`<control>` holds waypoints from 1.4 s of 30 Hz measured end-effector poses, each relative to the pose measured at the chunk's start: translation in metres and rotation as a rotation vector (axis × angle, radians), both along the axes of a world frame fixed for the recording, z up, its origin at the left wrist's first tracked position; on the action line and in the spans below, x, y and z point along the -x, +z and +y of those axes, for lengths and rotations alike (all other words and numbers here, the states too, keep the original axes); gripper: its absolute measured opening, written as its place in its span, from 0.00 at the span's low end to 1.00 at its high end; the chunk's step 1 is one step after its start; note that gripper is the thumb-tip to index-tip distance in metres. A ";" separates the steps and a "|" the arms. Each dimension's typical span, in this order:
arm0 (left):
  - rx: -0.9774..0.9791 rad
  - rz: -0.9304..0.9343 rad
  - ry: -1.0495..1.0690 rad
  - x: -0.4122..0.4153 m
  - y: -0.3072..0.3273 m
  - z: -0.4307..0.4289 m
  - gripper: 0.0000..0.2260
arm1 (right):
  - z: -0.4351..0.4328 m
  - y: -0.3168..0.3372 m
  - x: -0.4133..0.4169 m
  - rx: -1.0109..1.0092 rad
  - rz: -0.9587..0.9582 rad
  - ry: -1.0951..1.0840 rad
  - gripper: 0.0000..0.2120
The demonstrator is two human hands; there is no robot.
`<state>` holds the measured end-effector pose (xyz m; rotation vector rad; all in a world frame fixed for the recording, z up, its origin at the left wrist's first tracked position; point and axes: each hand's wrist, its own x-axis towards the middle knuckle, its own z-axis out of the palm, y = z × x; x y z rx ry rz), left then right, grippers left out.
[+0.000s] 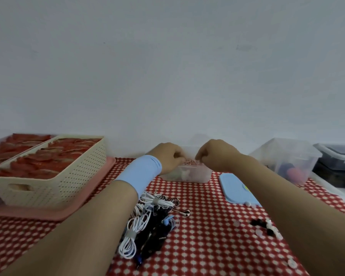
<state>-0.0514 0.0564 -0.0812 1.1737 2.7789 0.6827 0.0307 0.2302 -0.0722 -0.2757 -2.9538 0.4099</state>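
L hand [168,154] & R hand [213,154]: grips pinch cable [190,161] over box [195,176]. Prob. part done; pile [147,222] on worktop [207,242] left to pack.

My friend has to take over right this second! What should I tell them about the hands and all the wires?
Left hand and right hand both pinch a striped cord, held just over the small clear box.
The blue lid lies off, on the cloth to its right.
A pile of cords lies between the forearms; little ear tips are scattered further right.
Done: lid off, a few things seem to be in the box.
Left: probably lower the striped cord in, then the pile.
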 end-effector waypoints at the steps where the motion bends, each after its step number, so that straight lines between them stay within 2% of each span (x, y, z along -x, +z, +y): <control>1: -0.053 0.032 0.015 -0.001 0.003 -0.007 0.07 | -0.003 0.002 -0.001 -0.013 0.062 -0.002 0.15; 4: -0.178 0.080 0.076 -0.003 0.011 -0.032 0.06 | -0.025 0.014 -0.004 0.017 0.191 0.061 0.16; 6: -0.149 0.065 0.113 -0.005 0.015 -0.055 0.07 | -0.051 0.020 -0.004 0.079 0.206 0.144 0.16; 11: 0.067 0.023 0.206 -0.004 0.008 -0.113 0.13 | -0.115 0.010 0.011 0.025 0.041 0.282 0.13; 16: 0.292 -0.019 0.229 -0.008 -0.006 -0.148 0.18 | -0.155 -0.011 0.030 0.021 -0.074 0.280 0.12; 19: 0.420 -0.007 0.177 -0.013 -0.013 -0.154 0.17 | -0.171 -0.019 0.038 -0.005 -0.160 0.268 0.14; 23: 0.427 0.033 0.193 -0.011 -0.022 -0.160 0.12 | -0.184 -0.024 0.039 -0.053 -0.257 0.280 0.15; 27: 0.247 -0.003 0.221 -0.012 -0.022 -0.167 0.11 | -0.182 -0.023 0.039 0.122 -0.283 0.295 0.12; 32: -0.069 -0.012 0.269 -0.012 -0.012 -0.173 0.08 | -0.170 -0.023 0.039 0.394 -0.130 0.272 0.10; 34: -0.230 -0.072 0.275 -0.012 -0.006 -0.173 0.05 | -0.167 -0.018 0.035 0.572 -0.027 0.241 0.12; 37: -0.462 -0.175 0.284 -0.019 0.006 -0.172 0.06 | -0.163 -0.006 0.022 0.851 0.058 0.215 0.14; 42: -0.574 -0.201 0.248 -0.037 0.026 -0.168 0.08 | -0.148 0.017 -0.002 0.950 0.092 0.201 0.08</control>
